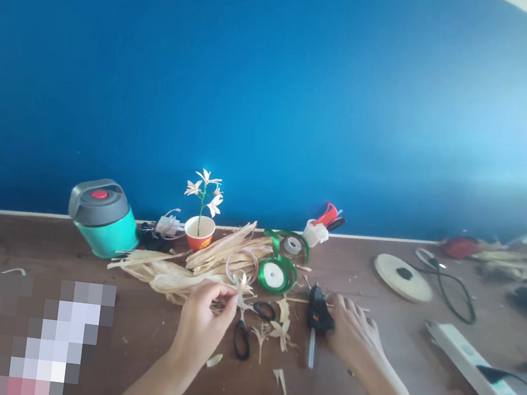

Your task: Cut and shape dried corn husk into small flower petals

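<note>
My left hand point(204, 321) is closed in a pinch on a small pale corn-husk flower point(243, 284) beside a heap of dried husks point(189, 268). My right hand point(354, 338) rests with its fingers on the black glue gun point(318, 315), which lies on the brown table point(365, 387) with a glue stick poking toward me. Black scissors point(248, 329) and cut husk petals point(276, 332) lie between the two hands. A green ribbon spool point(276, 275) sits just behind them.
A teal flask with a grey lid point(102, 217) stands at the left. A red cup holding a husk flower stem point(199, 231) sits by the blue wall. A round wooden disc point(401, 276), black cable point(455, 295) and white power strip point(485, 378) lie to the right.
</note>
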{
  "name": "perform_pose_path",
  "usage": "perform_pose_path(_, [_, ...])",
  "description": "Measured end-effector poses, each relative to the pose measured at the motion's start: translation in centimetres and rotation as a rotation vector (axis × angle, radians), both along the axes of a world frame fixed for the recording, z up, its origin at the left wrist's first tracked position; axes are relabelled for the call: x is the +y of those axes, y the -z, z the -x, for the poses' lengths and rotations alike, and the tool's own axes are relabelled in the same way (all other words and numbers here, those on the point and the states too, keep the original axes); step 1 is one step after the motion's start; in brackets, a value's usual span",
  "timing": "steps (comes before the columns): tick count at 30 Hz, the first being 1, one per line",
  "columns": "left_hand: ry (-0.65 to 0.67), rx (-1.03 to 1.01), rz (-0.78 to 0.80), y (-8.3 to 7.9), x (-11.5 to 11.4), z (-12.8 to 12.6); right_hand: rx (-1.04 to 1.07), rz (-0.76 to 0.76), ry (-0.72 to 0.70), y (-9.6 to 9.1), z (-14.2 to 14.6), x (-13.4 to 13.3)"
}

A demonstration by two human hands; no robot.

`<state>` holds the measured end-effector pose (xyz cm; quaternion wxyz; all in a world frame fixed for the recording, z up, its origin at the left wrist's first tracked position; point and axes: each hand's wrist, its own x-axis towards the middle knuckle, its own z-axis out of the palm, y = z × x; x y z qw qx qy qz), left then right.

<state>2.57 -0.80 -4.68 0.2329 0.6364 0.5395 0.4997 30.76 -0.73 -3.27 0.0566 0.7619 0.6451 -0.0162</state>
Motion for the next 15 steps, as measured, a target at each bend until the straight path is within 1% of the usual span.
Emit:
perform_pose_path(4, [0.004, 0.088, -0.09, 0.2, -0.2, -0.1, 0.02, 0.051, -0.017, 0.8, 0.0, -0.3])
perform_pose_path(7, [0.002, 0.166, -0.165, 0.2, -0.3, -0.2, 0.043, 0.017, -0.054, 1.1, -0.5, -0.1])
perform_pose_path(10, [-0.01, 0.228, -0.215, 0.1, -0.4, -0.2, 0.171, -0.103, -0.052, 1.0, -0.7, 0.3])
perform_pose_path(13, [-0.024, 0.289, -0.255, 0.2, -0.5, -0.2, 0.387, -0.278, -0.024, 0.5, 0.2, 0.5])
perform_pose_path(14, [-0.026, 0.314, -0.267, 0.3, -0.5, -0.2, 0.48, -0.337, -0.056, 0.3, 0.8, 0.3])
perform_pose_path(15, [-0.029, 0.338, -0.278, 0.4, -0.5, -0.2, 0.573, -0.406, -0.129, 0.0, 1.6, 0.1])
